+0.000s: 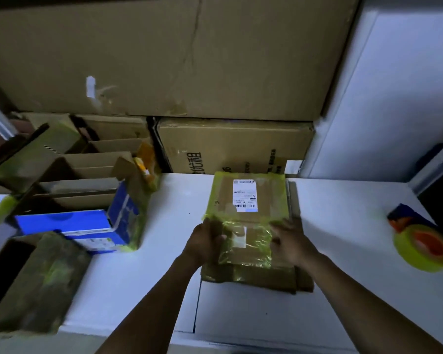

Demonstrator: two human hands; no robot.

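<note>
A flat cardboard parcel [246,200] wrapped in yellow-green tape lies on the white table [143,282], a white shipping label [244,195] on its top. A smaller taped cardboard piece [248,247] sits at its near end over more cardboard. My left hand [206,240] grips the left edge of that smaller taped piece, fingers curled round it. My right hand [289,241] holds its right edge, with fingers spread against the tape.
A roll of yellow-green tape [423,247] with an orange core lies at the right. A blue box [69,226] and open cardboard boxes [82,164] crowd the left. A dark taped box [36,284] sits near left. Large cartons [164,60] stand stacked behind the table.
</note>
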